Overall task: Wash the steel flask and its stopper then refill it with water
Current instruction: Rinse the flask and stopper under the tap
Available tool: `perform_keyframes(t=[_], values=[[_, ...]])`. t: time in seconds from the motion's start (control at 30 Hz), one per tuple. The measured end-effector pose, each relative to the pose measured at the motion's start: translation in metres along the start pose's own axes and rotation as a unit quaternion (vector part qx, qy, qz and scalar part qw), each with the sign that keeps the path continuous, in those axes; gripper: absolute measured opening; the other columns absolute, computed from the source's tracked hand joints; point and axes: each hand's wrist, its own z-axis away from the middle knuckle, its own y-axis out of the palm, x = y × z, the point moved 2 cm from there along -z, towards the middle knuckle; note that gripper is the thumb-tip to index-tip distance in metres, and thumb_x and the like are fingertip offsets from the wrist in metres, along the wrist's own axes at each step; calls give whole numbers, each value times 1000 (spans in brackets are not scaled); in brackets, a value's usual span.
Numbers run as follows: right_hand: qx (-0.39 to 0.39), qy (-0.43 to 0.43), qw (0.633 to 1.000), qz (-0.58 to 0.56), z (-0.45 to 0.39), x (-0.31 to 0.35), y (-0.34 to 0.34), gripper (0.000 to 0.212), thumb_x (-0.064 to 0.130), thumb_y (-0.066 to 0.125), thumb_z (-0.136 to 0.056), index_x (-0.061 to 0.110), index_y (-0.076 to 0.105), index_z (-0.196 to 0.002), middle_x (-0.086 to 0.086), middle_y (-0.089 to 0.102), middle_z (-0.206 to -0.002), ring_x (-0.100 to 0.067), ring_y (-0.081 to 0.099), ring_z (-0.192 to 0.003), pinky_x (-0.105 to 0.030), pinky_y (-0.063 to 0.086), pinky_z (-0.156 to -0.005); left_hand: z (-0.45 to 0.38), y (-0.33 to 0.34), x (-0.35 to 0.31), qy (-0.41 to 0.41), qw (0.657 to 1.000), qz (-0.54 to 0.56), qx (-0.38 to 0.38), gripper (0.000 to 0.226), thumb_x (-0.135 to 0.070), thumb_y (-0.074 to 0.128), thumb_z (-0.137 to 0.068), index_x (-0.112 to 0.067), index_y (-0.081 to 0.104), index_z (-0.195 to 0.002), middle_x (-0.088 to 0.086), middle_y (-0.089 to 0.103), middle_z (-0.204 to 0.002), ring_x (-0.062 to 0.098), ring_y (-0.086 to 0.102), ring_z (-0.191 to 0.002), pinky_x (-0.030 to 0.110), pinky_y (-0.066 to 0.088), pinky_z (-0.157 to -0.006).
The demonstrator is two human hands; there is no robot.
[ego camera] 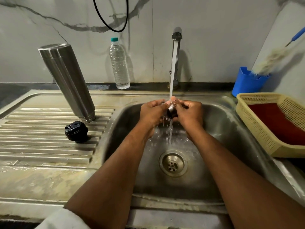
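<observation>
Hands hide most of the small dark stopper part [171,111], so its shape is hard to make out; it sits over the sink basin [222,129], under the water stream [173,71] from the tap [176,34]. The left hand [152,113] and the right hand [189,113] meet around it, fingers [173,98] curled and pinching it from both sides, water splashing down towards the drain [173,163]. A black cap [76,131] lies on the ribbed draining board [41,138] just beside the steel flask [67,80], which stands upside down, mouth on the board, its brushed body leaning in this wide view. Behind, near the wall, stands a clear plastic bottle [119,63] with a teal cap, filled with water. At the right, a blue holder [247,83] carries a blurred brush [272,60] whose handle is cut off by the frame edge. A beige basket [257,123] holds something red, partly out of view. A white sleeve [66,219] shows at the bottom.
</observation>
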Motion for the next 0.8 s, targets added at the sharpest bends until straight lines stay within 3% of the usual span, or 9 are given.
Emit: perform_keyframes(t=[0.13, 0.23, 0.33, 0.43, 0.5, 0.57, 0.7, 0.8], values=[[90, -85, 992, 29, 3, 0, 5, 44, 14, 70, -96, 22, 63, -139, 3, 68, -128, -5, 70, -102, -25, 63, -80, -8, -7, 2, -64, 993, 75, -62, 35, -37, 61, -104, -6, 71, -119, 15, 79, -105, 30, 78, -95, 46, 65, -84], [142, -139, 979, 51, 6, 2, 9, 59, 9, 69, -95, 41, 57, -143, 5, 58, -139, -3, 60, -117, -28, 58, -97, -7, -7, 1, -109, 986, 118, -43, 45, -40, 43, -112, -4, 66, -125, 19, 79, -98, 25, 78, -75, 37, 63, -62], [162, -139, 977, 24, 6, 5, 8, 58, 11, 69, -96, 44, 57, -142, 3, 55, -146, -1, 56, -118, -30, 56, -100, 0, -4, 1, -132, 985, 105, -23, 51, -40, 32, -114, -2, 64, -127, 15, 77, -82, 19, 74, -62, 33, 60, -56], [135, -122, 983, -8, 6, 7, 7, 51, 14, 72, -94, 32, 61, -141, 5, 61, -137, 2, 60, -108, -17, 58, -85, -3, -3, 2, -103, 993, 55, -31, 49, -44, 38, -112, -6, 67, -121, 17, 79, -91, 23, 75, -77, 43, 66, -78], [88, -90, 991, -36, 1, 5, 6, 47, 20, 75, -93, 25, 64, -138, 2, 67, -132, 1, 64, -104, -18, 58, -84, -5, -2, 2, -58, 997, 30, -29, 43, -42, 46, -110, -7, 70, -119, 18, 79, -102, 26, 74, -87, 47, 63, -89], [50, -42, 996, -57, -4, 1, 4, 45, 32, 78, -90, 25, 67, -133, 2, 71, -127, -6, 67, -108, -23, 59, -86, -5, 0, 1, -22, 1000, 22, 0, 35, -36, 52, -109, -9, 72, -118, 15, 79, -105, 28, 77, -92, 47, 64, -88], [36, -3, 997, -61, -8, -3, 0, 41, 44, 74, -91, 27, 70, -128, 5, 73, -117, -8, 69, -103, -19, 56, -74, -4, 2, 3, -16, 998, 33, 43, 29, -32, 61, -105, -7, 73, -116, 14, 79, -108, 33, 78, -99, 48, 63, -88], [45, -16, 997, -59, -10, -6, 2, 36, 37, 67, -98, 31, 67, -134, 3, 70, -126, -10, 67, -110, -29, 60, -87, -2, -1, 0, -31, 998, 47, 31, 29, -29, 66, -102, -4, 69, -117, 19, 78, -106, 30, 77, -90, 44, 64, -84]])
